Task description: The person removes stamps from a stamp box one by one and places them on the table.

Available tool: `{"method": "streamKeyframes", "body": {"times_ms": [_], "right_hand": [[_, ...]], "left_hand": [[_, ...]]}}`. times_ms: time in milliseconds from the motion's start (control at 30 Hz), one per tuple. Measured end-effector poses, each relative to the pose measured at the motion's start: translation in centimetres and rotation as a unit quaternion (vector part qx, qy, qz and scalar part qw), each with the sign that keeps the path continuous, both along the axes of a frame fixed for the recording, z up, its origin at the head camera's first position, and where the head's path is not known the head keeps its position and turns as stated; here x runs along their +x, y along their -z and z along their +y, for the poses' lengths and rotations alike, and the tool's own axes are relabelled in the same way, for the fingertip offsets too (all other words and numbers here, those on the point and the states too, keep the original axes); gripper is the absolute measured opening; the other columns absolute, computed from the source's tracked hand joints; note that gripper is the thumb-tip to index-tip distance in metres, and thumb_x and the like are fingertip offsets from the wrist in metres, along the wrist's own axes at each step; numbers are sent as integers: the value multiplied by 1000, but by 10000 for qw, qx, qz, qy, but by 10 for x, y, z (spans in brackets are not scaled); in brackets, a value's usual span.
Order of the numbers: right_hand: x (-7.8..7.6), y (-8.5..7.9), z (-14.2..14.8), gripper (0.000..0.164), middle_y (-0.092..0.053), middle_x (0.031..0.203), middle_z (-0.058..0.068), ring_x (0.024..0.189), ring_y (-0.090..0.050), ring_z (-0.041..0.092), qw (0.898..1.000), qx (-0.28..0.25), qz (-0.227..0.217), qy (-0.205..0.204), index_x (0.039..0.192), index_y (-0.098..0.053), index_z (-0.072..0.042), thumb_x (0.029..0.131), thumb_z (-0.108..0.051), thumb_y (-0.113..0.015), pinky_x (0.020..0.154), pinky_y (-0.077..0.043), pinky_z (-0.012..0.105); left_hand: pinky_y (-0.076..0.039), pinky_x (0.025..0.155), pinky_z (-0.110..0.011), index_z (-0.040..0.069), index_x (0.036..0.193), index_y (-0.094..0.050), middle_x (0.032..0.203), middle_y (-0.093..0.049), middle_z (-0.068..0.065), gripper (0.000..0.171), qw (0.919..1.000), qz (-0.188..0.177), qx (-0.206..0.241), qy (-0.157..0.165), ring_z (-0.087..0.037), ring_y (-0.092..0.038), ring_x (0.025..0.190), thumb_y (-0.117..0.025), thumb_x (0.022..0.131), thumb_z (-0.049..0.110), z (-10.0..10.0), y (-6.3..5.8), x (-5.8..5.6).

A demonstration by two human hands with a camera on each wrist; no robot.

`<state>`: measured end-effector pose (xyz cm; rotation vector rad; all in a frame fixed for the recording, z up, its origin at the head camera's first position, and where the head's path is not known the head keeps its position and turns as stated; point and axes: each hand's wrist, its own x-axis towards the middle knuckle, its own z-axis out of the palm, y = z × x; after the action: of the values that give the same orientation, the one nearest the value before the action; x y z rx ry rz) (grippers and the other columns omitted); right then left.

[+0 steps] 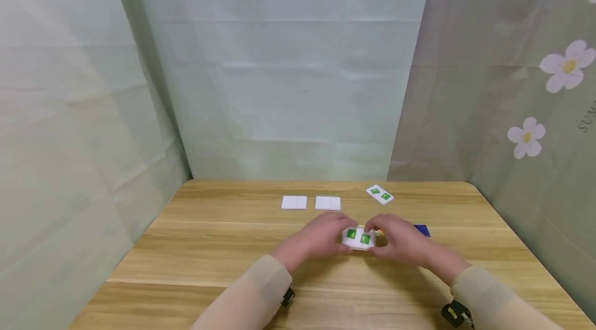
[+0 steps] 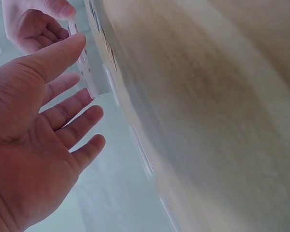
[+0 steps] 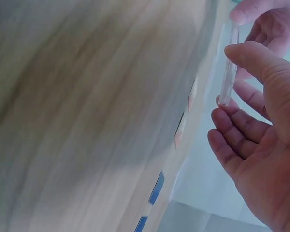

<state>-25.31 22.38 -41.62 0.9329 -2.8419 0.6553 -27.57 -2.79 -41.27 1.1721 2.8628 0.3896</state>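
Observation:
Between both hands, above the table, is a small stack of cards (image 1: 358,237), its top one white with two green squares. My left hand (image 1: 321,237) pinches its left end with thumb and fingers, and my right hand (image 1: 402,239) pinches the right end. From the side, in the left wrist view, the stack (image 2: 85,70) is thin and held at its edges. Its edge looks clear and layered in the right wrist view, where the stack (image 3: 228,79) lies between thumb and fingertips.
Two white cards (image 1: 294,203) lie side by side farther back on the wooden table (image 1: 209,247). A card with green squares (image 1: 380,194) lies askew at the back right. Behind my right hand, a blue card (image 1: 422,229) and an orange-patterned one are partly hidden. Cloth curtains surround the table.

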Motion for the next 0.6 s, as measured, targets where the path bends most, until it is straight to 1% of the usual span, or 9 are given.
{"method": "streamKeyframes", "body": {"times_ms": [167,333,433,500,600], "right_hand": [[5,2,-9,36,-73,118,-2,107,-68,19,9999,18,-99,-33,115,-75,-17,87,-25,-96,91,-61,44],[11,3,-17,37,-73,119,0,109,-67,22,9994,-11,-317,-114,115,-74,-16,87,-24,-97,93,-60,47],[13,4,-22,37,-72,120,-1,110,-66,21,9992,-36,-375,-126,114,-75,-17,86,-24,-97,93,-60,47],[15,6,-26,36,-72,118,-2,108,-66,19,9990,-55,-413,-144,114,-75,-18,86,-24,-96,93,-60,45],[18,7,-31,36,-71,115,-7,105,-64,15,9985,-14,-496,-227,115,-74,-18,87,-23,-95,91,-59,41]], "left_hand": [[-50,113,-34,17,144,-72,141,-71,2,54,10000,15,-55,61,-16,-65,129,-90,95,31,-8,1,8],[-52,107,-32,18,144,-72,137,-72,2,56,10000,-57,-73,20,-14,-65,122,-92,93,28,-16,0,18],[-53,104,-30,18,144,-72,135,-73,2,56,9999,-86,-119,-19,-12,-65,118,-92,93,28,-19,0,22],[-53,100,-29,18,142,-73,130,-74,4,55,9998,-90,-176,-17,-10,-65,113,-93,92,27,-22,1,24],[-53,93,-26,18,134,-74,117,-73,8,50,9994,-80,-348,26,-6,-62,100,-96,89,29,-25,0,27]]}}
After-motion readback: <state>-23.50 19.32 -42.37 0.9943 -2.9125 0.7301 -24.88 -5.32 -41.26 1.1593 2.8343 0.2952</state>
